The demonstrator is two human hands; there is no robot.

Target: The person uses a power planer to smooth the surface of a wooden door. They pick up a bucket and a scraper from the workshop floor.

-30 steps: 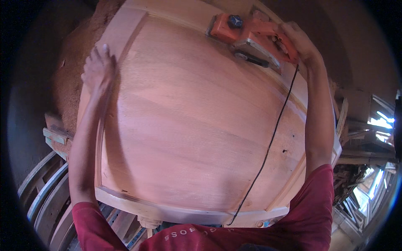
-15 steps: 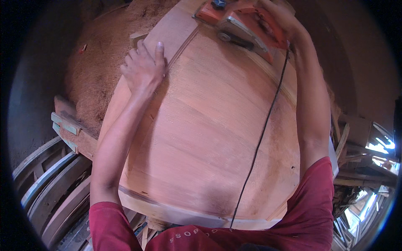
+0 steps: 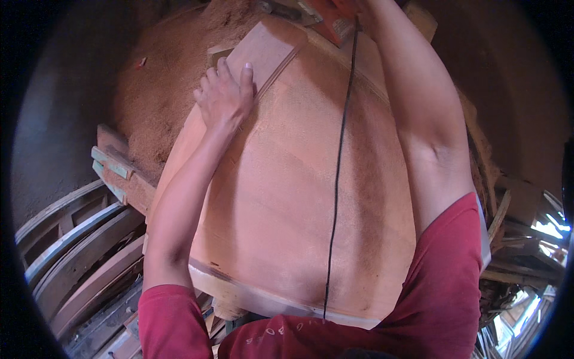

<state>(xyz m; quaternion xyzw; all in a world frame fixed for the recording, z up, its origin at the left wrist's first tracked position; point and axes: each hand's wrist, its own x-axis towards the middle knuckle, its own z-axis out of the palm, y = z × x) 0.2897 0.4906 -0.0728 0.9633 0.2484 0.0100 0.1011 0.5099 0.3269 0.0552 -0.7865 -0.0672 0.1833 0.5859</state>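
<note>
A wide wooden panel (image 3: pixel 287 179), like a door with a raised frame strip along its left side, lies before me. My left hand (image 3: pixel 226 99) rests on that strip near the far left edge, fingers spread and thumb stretched out. At the top of the view, my right hand (image 3: pixel 366 13) is closed on the handle of an orange-red electric planer (image 3: pixel 332 23). Hand and planer are partly cut off by the picture's edge, at the panel's far end. The planer's black cord (image 3: pixel 338 155) runs down over the panel toward my body.
A big heap of sawdust (image 3: pixel 158 90) lies beyond the panel at the left. Curved wooden pieces (image 3: pixel 78 251) are stacked at the lower left, beside a wooden support with pale green ends (image 3: pixel 110 161). Scrap wood strips (image 3: pixel 520 257) lie at the right.
The planer has moved farther away, to the panel's far end and partly out of view, with my right arm stretched after it. The cord has shifted left and straightened. My left hand keeps its place on the strip.
</note>
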